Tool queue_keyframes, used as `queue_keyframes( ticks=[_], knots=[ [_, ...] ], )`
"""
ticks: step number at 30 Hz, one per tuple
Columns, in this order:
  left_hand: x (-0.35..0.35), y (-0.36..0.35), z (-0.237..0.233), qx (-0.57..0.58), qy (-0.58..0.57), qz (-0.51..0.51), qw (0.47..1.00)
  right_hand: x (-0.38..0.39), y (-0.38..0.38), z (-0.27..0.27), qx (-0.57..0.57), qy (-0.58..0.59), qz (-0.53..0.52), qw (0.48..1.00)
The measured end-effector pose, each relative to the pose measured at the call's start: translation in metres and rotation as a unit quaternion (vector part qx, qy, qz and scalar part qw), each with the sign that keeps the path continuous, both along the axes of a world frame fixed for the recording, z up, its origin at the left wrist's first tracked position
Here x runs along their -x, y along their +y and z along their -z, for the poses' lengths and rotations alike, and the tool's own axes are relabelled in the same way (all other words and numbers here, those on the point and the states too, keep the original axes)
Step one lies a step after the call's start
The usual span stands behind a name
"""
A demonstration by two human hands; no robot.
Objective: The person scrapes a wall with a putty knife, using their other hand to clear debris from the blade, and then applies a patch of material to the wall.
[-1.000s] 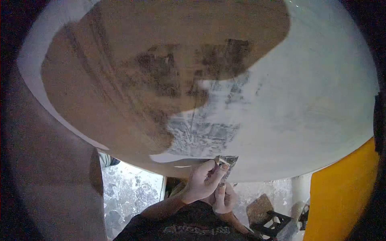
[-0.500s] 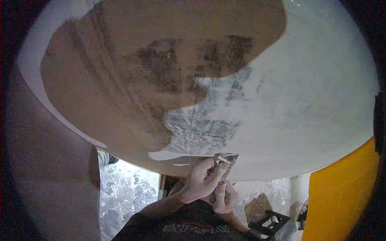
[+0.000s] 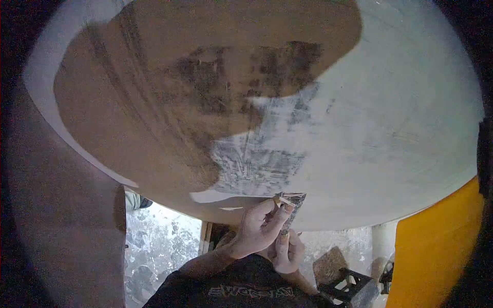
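Observation:
My right hand [image 3: 287, 252] is closed around the lower end of a putty knife [image 3: 295, 209], whose wedge-shaped blade is smeared dark and points up. My left hand [image 3: 261, 226] pinches a small pale flat piece [image 3: 285, 200] with a light edge against the upper part of the blade; its exact kind is too small to make out. Both hands are close together just below the near edge of a large curved whitish surface [image 3: 390, 154]. A broad brown-toned area [image 3: 154, 72] and dark streaky smears [image 3: 262, 167] mark that surface.
An orange-yellow panel [image 3: 439, 241] stands on the right, a grey-brown one [image 3: 67, 231] on the left. Below, the stained floor [image 3: 162, 241] shows, with a dark stool-like object [image 3: 345, 285] at lower right. Part of a shoe [image 3: 138, 201] appears beyond the left edge.
The blade and the pale piece have shifted very slightly up and right. Both hands keep almost the same place and grip.

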State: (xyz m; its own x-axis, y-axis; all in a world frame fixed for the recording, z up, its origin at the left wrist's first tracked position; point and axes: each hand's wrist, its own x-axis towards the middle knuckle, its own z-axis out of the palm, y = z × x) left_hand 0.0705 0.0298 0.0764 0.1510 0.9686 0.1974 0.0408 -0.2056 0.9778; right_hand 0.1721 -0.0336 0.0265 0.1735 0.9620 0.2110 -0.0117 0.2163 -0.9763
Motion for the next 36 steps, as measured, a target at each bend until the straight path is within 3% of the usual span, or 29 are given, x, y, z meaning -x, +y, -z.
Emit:
queue_keyframes(
  ticks=[1,6,8,14,16,20,22,28,36],
  knots=[
    [-0.001,0.0,-0.001,0.004,-0.01,0.0,1.0,0.0,0.001,-0.001,-0.033,-0.036,0.007,0.999],
    [0.002,-0.003,-0.012,-0.002,0.022,-0.004,1.0,0.003,0.002,-0.008,-0.018,0.001,-0.01,1.0],
    [0.0,-0.003,-0.014,0.003,-0.035,-0.004,0.999,0.007,0.001,-0.012,-0.039,0.001,0.001,0.999],
    [0.0,-0.003,-0.004,-0.058,-0.013,-0.017,0.998,-0.004,-0.006,-0.012,-0.005,0.028,-0.042,0.999],
    [-0.001,-0.005,-0.008,-0.055,-0.018,-0.018,0.998,-0.007,-0.01,-0.009,0.074,0.052,-0.065,0.994],
    [0.001,-0.006,-0.022,-0.057,-0.012,-0.011,0.998,-0.006,-0.01,-0.026,0.065,0.012,-0.069,0.995],
    [-0.001,-0.005,-0.018,-0.066,-0.015,-0.021,0.997,0.0,-0.011,-0.038,0.092,0.081,-0.061,0.991],
    [-0.003,-0.01,-0.022,-0.055,-0.005,-0.052,0.997,-0.008,-0.014,-0.034,0.086,0.076,-0.102,0.988],
    [-0.01,0.005,-0.022,-0.026,-0.036,-0.037,0.998,-0.004,-0.002,-0.049,0.072,0.043,-0.045,0.995]
  ],
)
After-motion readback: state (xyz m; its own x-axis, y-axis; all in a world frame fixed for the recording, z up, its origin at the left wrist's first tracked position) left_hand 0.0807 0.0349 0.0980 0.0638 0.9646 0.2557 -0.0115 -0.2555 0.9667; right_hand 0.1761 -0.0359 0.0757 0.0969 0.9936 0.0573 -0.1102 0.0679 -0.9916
